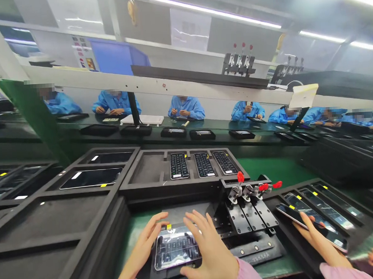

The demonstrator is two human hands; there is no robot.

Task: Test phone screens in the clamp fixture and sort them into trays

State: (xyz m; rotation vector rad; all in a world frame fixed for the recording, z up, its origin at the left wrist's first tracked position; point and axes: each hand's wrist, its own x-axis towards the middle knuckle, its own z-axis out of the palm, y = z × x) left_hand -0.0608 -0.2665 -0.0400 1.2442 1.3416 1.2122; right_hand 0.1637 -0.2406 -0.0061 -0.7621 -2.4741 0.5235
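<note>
A framed screen panel (176,250), glassy with a yellow tab on its top edge, lies on a dark block in front of me. My left hand (145,242) is at its upper left corner, fingers stretched out and slightly curved; whether the fingertips touch the panel I cannot tell. My right hand (211,250) hovers over its right side with fingers spread, hiding part of that edge. Neither hand holds anything. To the right stands a black clamping fixture (251,217) with red-tipped toggle levers.
A co-worker's hand (318,236) holds a dark screen at a foam tray (370,217) on the right. Another foam tray (145,185) behind the fixture holds several gridded panels (204,164). Large foam trays (94,240) line the left. People in blue sit across the conveyor.
</note>
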